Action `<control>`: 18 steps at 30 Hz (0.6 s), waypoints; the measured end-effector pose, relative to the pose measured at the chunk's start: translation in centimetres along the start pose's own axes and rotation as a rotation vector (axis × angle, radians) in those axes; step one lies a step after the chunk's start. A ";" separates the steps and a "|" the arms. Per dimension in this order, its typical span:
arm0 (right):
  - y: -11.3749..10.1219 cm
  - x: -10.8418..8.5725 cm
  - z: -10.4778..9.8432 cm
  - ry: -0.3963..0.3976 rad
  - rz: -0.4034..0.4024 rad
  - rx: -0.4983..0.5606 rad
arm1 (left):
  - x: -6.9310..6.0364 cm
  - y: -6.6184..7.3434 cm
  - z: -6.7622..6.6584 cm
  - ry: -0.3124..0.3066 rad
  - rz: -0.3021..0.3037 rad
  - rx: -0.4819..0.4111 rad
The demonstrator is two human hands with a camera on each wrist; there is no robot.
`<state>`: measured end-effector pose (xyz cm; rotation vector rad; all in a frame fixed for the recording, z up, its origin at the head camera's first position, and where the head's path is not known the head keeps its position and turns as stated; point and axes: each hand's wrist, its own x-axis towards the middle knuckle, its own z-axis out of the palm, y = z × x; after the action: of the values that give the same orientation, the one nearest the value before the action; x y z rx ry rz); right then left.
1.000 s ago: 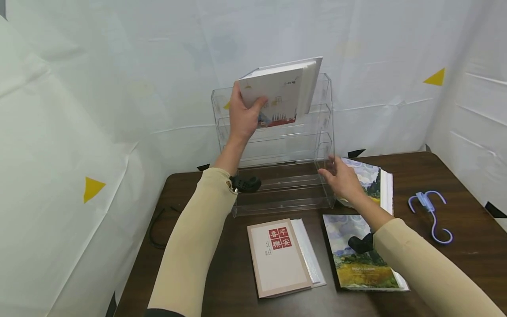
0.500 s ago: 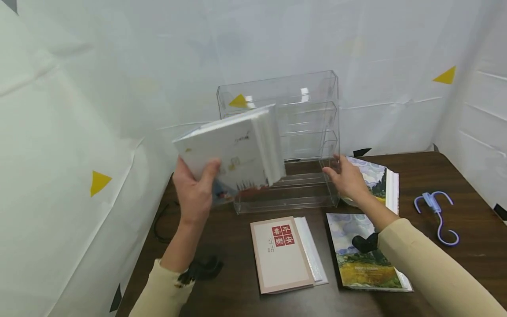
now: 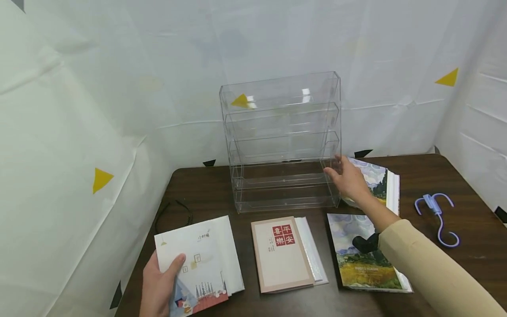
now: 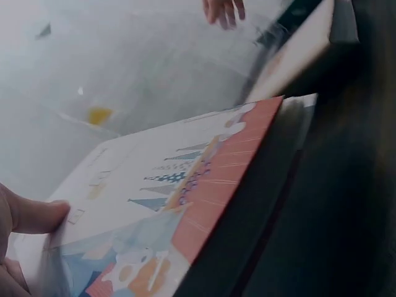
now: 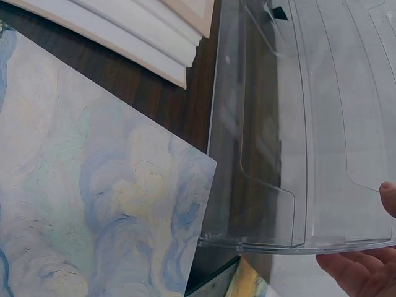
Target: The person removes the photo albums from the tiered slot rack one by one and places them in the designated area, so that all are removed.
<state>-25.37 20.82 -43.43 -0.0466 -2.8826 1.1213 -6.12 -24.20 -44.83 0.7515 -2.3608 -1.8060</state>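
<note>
My left hand [image 3: 156, 284] grips the left edge of a white photo album [image 3: 210, 259], its thumb on the illustrated cover. That album is low over the table's front left; in the left wrist view its underside is dark, and I cannot tell whether it touches the table. A clear acrylic tiered rack [image 3: 287, 205] stands upright at the back. My right hand [image 3: 350, 179] holds the rack's right side panel; the right wrist view has the thumb [image 5: 388, 197] on one side and fingers [image 5: 349, 269] on the other. A beige album [image 3: 279, 259] with red characters lies before the rack.
A landscape-painted photo album [image 3: 362, 268] lies front right, partly under my right forearm. A similar album [image 3: 372, 176] is behind my right hand. A lilac hook [image 3: 433, 209] lies far right, and a black cord [image 3: 188, 211] at left. White sheeting [image 3: 178, 66] surrounds the dark wood table.
My left hand has brought the white album from in front of the rack's upper tiers down and left, toward the table's front left. My right hand stays at the rack's side.
</note>
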 end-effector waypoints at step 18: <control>0.1 0.0 0.1 0.002 0.002 -0.001 | 4.3 -5.0 0.9 -0.106 -0.036 0.213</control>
<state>-25.37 20.85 -43.58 -0.0508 -2.8823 1.1197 -8.51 -26.10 -50.72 0.7404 -2.6561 -1.6650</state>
